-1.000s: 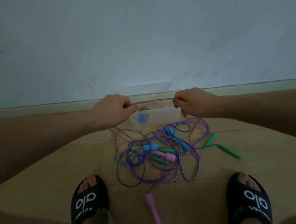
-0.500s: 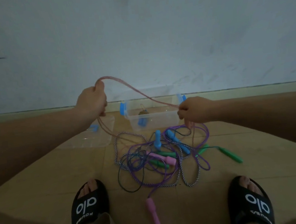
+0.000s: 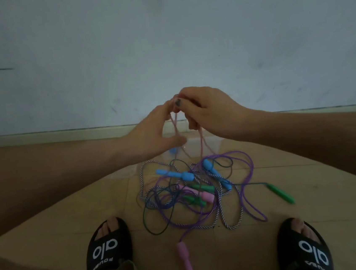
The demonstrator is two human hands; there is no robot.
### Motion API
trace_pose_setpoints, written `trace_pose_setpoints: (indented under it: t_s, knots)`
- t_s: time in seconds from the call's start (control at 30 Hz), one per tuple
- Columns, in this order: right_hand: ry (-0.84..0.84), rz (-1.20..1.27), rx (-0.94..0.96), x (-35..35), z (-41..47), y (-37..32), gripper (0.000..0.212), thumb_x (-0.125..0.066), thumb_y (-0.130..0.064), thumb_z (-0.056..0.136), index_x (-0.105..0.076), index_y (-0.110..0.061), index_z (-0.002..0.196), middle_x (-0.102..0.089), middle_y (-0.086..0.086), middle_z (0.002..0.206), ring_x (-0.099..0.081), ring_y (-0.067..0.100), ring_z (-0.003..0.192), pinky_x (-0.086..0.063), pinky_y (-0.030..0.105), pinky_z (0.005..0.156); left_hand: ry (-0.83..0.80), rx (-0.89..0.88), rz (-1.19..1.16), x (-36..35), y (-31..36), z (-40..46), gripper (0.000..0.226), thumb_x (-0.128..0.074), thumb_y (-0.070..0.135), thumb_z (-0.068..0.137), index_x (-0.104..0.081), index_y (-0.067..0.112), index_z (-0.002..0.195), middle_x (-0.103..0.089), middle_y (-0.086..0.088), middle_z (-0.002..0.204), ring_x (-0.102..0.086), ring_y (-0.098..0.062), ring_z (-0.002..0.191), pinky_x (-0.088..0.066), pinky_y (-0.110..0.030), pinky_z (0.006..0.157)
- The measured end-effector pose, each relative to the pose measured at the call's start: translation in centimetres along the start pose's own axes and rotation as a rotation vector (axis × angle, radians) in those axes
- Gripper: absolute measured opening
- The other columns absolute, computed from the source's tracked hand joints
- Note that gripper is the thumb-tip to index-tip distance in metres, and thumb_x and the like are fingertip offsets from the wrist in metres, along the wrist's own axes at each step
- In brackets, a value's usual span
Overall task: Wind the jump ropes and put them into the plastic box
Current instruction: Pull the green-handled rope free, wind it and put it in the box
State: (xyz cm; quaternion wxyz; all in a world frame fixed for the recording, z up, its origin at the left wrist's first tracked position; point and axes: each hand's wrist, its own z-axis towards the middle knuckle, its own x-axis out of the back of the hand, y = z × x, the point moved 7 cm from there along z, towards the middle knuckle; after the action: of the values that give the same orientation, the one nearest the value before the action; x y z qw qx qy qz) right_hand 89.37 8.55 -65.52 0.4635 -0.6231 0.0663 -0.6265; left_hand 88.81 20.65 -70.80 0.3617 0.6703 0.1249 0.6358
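Observation:
My right hand [image 3: 208,111] is raised at the middle, shut on folds of a pink jump rope [image 3: 201,142] whose strands hang down to the floor. My left hand [image 3: 150,134] meets it from the left, fingertips pinching the same pink rope at the top. Below lies a tangle of jump ropes [image 3: 198,190] in purple, dark blue and striped cord, with blue, green and pink handles. One pink handle [image 3: 187,263] lies near between my feet. The clear plastic box [image 3: 209,144] stands behind the pile, mostly hidden by my hands.
A grey wall with a pale skirting board [image 3: 63,136] runs across the back. The floor is tan tile. My feet in black slippers sit at left [image 3: 108,247] and right [image 3: 303,249]. A green handle [image 3: 281,192] lies out to the right of the pile.
My left hand swung in from the upper left to meet my right hand, which rose. The pink rope span between them has folded into hanging loops. The box is now mostly hidden.

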Motion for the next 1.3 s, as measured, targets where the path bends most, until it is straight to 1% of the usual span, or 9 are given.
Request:
trace_pose_setpoints:
  t_s: [0.07,0.13,0.23,0.33,0.4,0.6,0.9,1.1,1.3]
  knots:
    - [0.020,-0.033,0.006,0.3,0.1,0.0,0.028,-0.042,-0.024,0.101,-0.063,-0.008,0.094,-0.058,-0.006,0.064,-0.061,0.006,0.058,-0.044,0.019,0.057,0.031,0.040,-0.006,0.6,0.5,0.1,0.010,-0.057,0.034,0.095,-0.063,0.027,0.099,-0.069,0.014,0.101,-0.062,-0.005,0.097,-0.047,-0.027,0.090]
    - [0.013,-0.093,-0.019,0.3,0.0,0.8,0.028,-0.044,-0.027,0.101,-0.063,-0.008,0.093,-0.054,-0.006,0.063,-0.058,0.011,0.060,-0.044,0.025,0.057,0.122,0.135,-0.086,1.4,-0.3,0.3,0.031,-0.046,0.032,0.100,-0.063,0.018,0.079,-0.072,0.005,0.073,-0.068,-0.009,0.073,-0.051,-0.035,0.080]
    - [-0.102,-0.210,-0.059,-0.4,-0.5,3.2,0.031,-0.045,-0.034,0.101,-0.065,-0.011,0.091,-0.050,-0.008,0.062,-0.045,0.004,0.054,-0.031,0.014,0.047,0.349,0.263,-0.283,3.9,-2.0,0.0,0.038,-0.041,0.031,0.102,-0.055,0.014,0.071,-0.057,-0.004,0.060,-0.060,-0.016,0.051,-0.057,-0.038,0.071]
    - [-0.245,-0.367,-0.092,-1.1,-1.7,6.2,0.034,-0.040,-0.032,0.102,-0.065,-0.013,0.091,-0.049,-0.010,0.063,-0.046,0.005,0.057,-0.032,0.013,0.049,0.499,0.379,-0.362,6.1,-4.2,-0.7,0.038,-0.041,0.036,0.101,-0.050,0.015,0.071,-0.048,-0.004,0.064,-0.048,-0.019,0.050,-0.053,-0.038,0.062]
    - [-0.321,-0.448,-0.155,-1.1,-2.4,8.4,0.035,-0.037,-0.035,0.103,-0.064,-0.016,0.091,-0.052,-0.008,0.067,-0.053,0.015,0.065,-0.037,0.025,0.058,0.552,0.400,-0.331,7.3,-5.1,-1.2,0.035,-0.042,0.039,0.098,-0.048,0.014,0.073,-0.046,-0.005,0.066,-0.043,-0.021,0.055,-0.044,-0.035,0.058]
    - [-0.516,-0.364,-0.388,-1.6,-4.0,11.9,0.025,-0.046,-0.027,0.099,-0.063,-0.012,0.089,-0.069,0.003,0.075,-0.069,0.023,0.067,-0.053,0.026,0.062,0.529,0.292,-0.202,7.6,-3.5,-1.5,0.046,-0.047,0.038,0.094,-0.044,-0.004,0.076,-0.040,-0.010,0.070,-0.037,-0.019,0.063,-0.032,-0.039,0.061]
    - [-0.453,-0.444,-0.365,-1.7,-3.1,10.3,0.024,-0.046,-0.033,0.100,-0.061,-0.016,0.090,-0.064,0.002,0.078,-0.057,0.004,0.038,-0.045,0.016,0.047,0.403,0.235,-0.252,5.2,-1.0,-1.1,0.043,-0.052,0.036,0.094,-0.045,-0.003,0.078,-0.039,-0.010,0.072,-0.035,-0.018,0.063,-0.031,-0.039,0.061]
    - [-0.501,-0.454,-0.475,-1.6,-3.6,11.1,0.036,-0.033,-0.037,0.102,-0.057,-0.010,0.097,-0.070,0.013,0.082,-0.063,0.020,0.043,-0.052,0.024,0.046,0.404,0.214,-0.172,5.2,-1.0,-1.4,0.029,-0.059,0.025,0.090,-0.044,0.013,0.069,-0.041,0.000,0.060,-0.037,-0.017,0.057,-0.037,-0.035,0.059]
    - [-0.327,-0.295,-0.539,-0.4,-2.9,11.3,0.038,-0.036,-0.035,0.103,-0.062,-0.009,0.095,-0.070,-0.001,0.076,-0.059,0.016,0.047,-0.040,0.019,0.039,0.359,0.247,-0.183,4.9,-1.9,-1.6,0.020,-0.060,0.021,0.087,-0.053,0.004,0.081,-0.048,-0.003,0.063,-0.044,-0.018,0.058,-0.043,-0.036,0.058]
